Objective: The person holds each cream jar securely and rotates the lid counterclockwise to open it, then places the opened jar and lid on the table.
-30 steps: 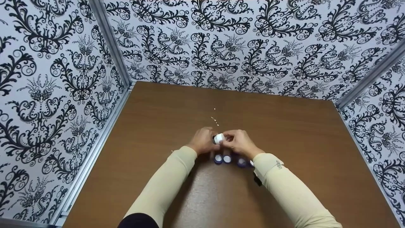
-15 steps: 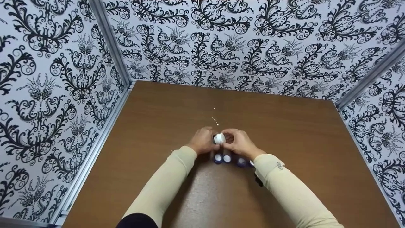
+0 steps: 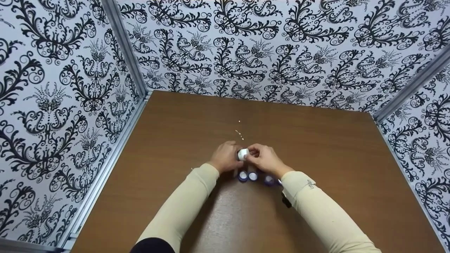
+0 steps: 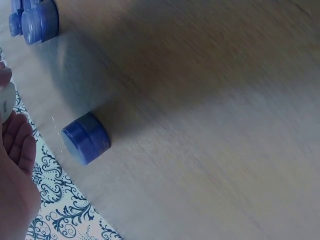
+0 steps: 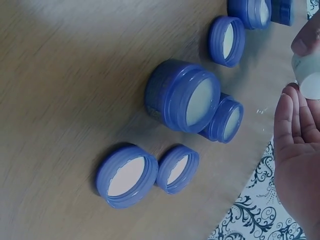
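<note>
White container (image 3: 243, 154): right between the two hands, up at the fingertips, with each hand having hold of one side of it.
Left hand (image 3: 225, 157): grips the container from its left, fingers wrapped partly out of my sight.
Right hand (image 3: 266, 160): pinches the container's right side between thumb and fingers.
Large blue jar (image 5: 182, 95): on the person's side of the right hand, whitish at its mouth.
Small blue jar (image 5: 229, 121): just beside the large one and nearer the right hand, also whitish at the mouth.
Blue lids: two, a bigger one (image 5: 127, 175) and a smaller one (image 5: 178, 169), lie side by side, white liners showing, closer to the right wrist than to the fingers; a third lid (image 5: 227, 41) lies apart from them, past the large jar.
Lone blue pot (image 4: 86, 138): near the left hand, a little apart from its fingers.
White specks (image 3: 239, 133): scattered on the brown counter (image 3: 182, 123), just beyond both hands.
Sleeves: pale cream on both arms, behind the hands.
</note>
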`<act>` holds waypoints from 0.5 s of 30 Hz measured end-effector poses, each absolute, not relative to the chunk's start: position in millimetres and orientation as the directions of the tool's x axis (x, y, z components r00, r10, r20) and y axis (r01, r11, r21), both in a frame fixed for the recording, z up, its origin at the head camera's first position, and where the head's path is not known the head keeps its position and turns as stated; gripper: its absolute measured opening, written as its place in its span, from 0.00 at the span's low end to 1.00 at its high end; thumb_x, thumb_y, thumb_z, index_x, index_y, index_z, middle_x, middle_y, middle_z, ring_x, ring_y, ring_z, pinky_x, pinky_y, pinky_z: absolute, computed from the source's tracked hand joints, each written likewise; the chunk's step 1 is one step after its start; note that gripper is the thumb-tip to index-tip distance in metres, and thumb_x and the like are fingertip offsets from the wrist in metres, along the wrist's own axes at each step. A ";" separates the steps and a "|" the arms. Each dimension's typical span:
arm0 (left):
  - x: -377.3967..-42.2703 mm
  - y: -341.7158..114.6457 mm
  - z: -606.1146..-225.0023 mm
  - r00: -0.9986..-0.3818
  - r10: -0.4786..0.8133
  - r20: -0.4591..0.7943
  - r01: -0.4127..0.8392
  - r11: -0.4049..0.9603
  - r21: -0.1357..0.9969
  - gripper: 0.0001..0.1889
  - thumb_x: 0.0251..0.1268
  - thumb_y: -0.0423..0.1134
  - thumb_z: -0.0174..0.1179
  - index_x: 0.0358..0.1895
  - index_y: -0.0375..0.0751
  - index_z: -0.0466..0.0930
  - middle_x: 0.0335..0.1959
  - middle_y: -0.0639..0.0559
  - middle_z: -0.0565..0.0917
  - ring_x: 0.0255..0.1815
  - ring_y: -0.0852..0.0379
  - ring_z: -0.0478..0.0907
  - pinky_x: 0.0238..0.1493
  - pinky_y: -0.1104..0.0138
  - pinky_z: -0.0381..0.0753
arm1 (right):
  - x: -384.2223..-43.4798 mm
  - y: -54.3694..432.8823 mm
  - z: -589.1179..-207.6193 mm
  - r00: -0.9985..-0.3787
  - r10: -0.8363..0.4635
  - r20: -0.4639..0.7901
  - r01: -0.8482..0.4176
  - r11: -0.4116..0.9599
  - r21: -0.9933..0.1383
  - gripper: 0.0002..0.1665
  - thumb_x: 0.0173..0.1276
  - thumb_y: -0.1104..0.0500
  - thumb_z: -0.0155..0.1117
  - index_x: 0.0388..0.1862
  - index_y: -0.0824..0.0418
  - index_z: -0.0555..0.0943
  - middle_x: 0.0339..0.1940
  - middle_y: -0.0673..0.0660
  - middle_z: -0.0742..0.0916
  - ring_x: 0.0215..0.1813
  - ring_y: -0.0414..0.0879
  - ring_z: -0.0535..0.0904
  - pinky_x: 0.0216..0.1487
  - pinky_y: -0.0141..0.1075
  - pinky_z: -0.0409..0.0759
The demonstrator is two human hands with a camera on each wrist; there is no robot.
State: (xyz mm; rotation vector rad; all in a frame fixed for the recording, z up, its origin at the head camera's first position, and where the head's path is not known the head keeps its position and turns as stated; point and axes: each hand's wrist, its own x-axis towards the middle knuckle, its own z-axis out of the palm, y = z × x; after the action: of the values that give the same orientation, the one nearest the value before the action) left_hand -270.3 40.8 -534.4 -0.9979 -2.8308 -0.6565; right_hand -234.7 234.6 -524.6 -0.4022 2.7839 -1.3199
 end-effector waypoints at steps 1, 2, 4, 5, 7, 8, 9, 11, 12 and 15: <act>-270.4 41.0 -534.9 -0.785 0.585 0.204 0.615 0.698 0.367 0.20 0.48 0.48 0.71 0.45 0.44 0.87 0.43 0.52 0.87 0.58 0.47 0.78 0.59 0.57 0.74 | -234.3 234.6 -524.8 -0.965 -0.251 0.077 -0.217 0.597 -0.772 0.15 0.64 0.58 0.70 0.47 0.65 0.82 0.39 0.55 0.88 0.43 0.47 0.84 0.48 0.43 0.81; -270.4 41.2 -535.4 -0.783 0.587 0.205 0.617 0.697 0.364 0.20 0.48 0.48 0.71 0.45 0.45 0.87 0.42 0.52 0.87 0.58 0.47 0.78 0.59 0.57 0.74 | -234.0 234.4 -524.8 -0.964 -0.254 0.075 -0.216 0.590 -0.778 0.16 0.64 0.59 0.71 0.48 0.65 0.82 0.39 0.55 0.88 0.43 0.48 0.84 0.48 0.43 0.81; -270.7 41.4 -536.1 -0.780 0.590 0.210 0.622 0.695 0.360 0.19 0.48 0.48 0.71 0.45 0.45 0.87 0.42 0.52 0.87 0.57 0.47 0.78 0.59 0.57 0.75 | -233.7 234.0 -524.9 -0.963 -0.258 0.076 -0.217 0.578 -0.786 0.17 0.62 0.61 0.71 0.49 0.66 0.81 0.40 0.56 0.87 0.43 0.49 0.84 0.47 0.43 0.81; -271.0 41.3 -536.3 -0.779 0.591 0.211 0.624 0.694 0.358 0.19 0.48 0.48 0.71 0.44 0.44 0.87 0.42 0.52 0.88 0.58 0.47 0.78 0.59 0.57 0.74 | -233.8 233.8 -525.0 -0.962 -0.260 0.079 -0.220 0.575 -0.788 0.18 0.62 0.61 0.71 0.49 0.66 0.81 0.40 0.57 0.87 0.44 0.50 0.84 0.47 0.43 0.81; -271.1 41.1 -536.7 -0.776 0.592 0.218 0.628 0.693 0.355 0.19 0.48 0.49 0.71 0.43 0.44 0.87 0.41 0.51 0.87 0.56 0.46 0.79 0.58 0.56 0.75 | -234.2 233.9 -525.5 -0.961 -0.264 0.085 -0.226 0.566 -0.793 0.19 0.60 0.62 0.72 0.50 0.66 0.81 0.40 0.57 0.87 0.44 0.51 0.84 0.48 0.44 0.81; -271.4 40.9 -537.2 -0.776 0.592 0.220 0.629 0.694 0.351 0.19 0.48 0.49 0.71 0.43 0.44 0.87 0.40 0.51 0.87 0.56 0.47 0.79 0.57 0.56 0.76 | -234.6 233.8 -525.8 -0.960 -0.267 0.089 -0.230 0.563 -0.793 0.20 0.60 0.62 0.73 0.50 0.66 0.81 0.41 0.58 0.87 0.44 0.51 0.84 0.48 0.44 0.81; -271.8 40.8 -537.6 -0.776 0.591 0.220 0.628 0.695 0.350 0.18 0.48 0.49 0.71 0.42 0.44 0.87 0.40 0.51 0.87 0.55 0.47 0.79 0.57 0.56 0.76 | -234.8 233.7 -525.9 -0.958 -0.270 0.093 -0.235 0.559 -0.795 0.20 0.60 0.63 0.73 0.51 0.66 0.81 0.41 0.58 0.87 0.44 0.51 0.84 0.48 0.45 0.81; -272.5 40.3 -538.4 -0.775 0.592 0.219 0.629 0.696 0.346 0.18 0.48 0.48 0.71 0.41 0.43 0.86 0.39 0.50 0.87 0.53 0.47 0.80 0.54 0.56 0.77 | -235.0 233.5 -525.9 -0.956 -0.276 0.099 -0.241 0.548 -0.801 0.21 0.60 0.63 0.73 0.51 0.67 0.80 0.41 0.59 0.87 0.45 0.52 0.84 0.49 0.46 0.81; -272.8 40.2 -538.2 -0.777 0.591 0.216 0.627 0.698 0.345 0.17 0.47 0.48 0.71 0.41 0.43 0.86 0.39 0.50 0.87 0.52 0.47 0.80 0.54 0.56 0.77 | -235.0 233.3 -525.9 -0.956 -0.277 0.100 -0.242 0.544 -0.803 0.21 0.60 0.63 0.73 0.51 0.67 0.80 0.41 0.59 0.87 0.45 0.52 0.84 0.49 0.46 0.81; -273.2 39.6 -536.9 -0.781 0.591 0.201 0.621 0.704 0.345 0.17 0.48 0.48 0.71 0.40 0.43 0.85 0.41 0.49 0.87 0.54 0.46 0.79 0.56 0.56 0.76 | -234.7 232.7 -525.5 -0.958 -0.269 0.098 -0.234 0.538 -0.810 0.22 0.60 0.63 0.74 0.53 0.67 0.80 0.43 0.60 0.87 0.46 0.53 0.84 0.50 0.46 0.81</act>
State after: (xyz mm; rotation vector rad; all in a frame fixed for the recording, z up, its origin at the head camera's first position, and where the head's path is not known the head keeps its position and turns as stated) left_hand -273.2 39.6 -536.9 -1.0082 -2.8301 -0.6147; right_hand -234.7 232.7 -525.5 -0.4456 2.7211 -1.4244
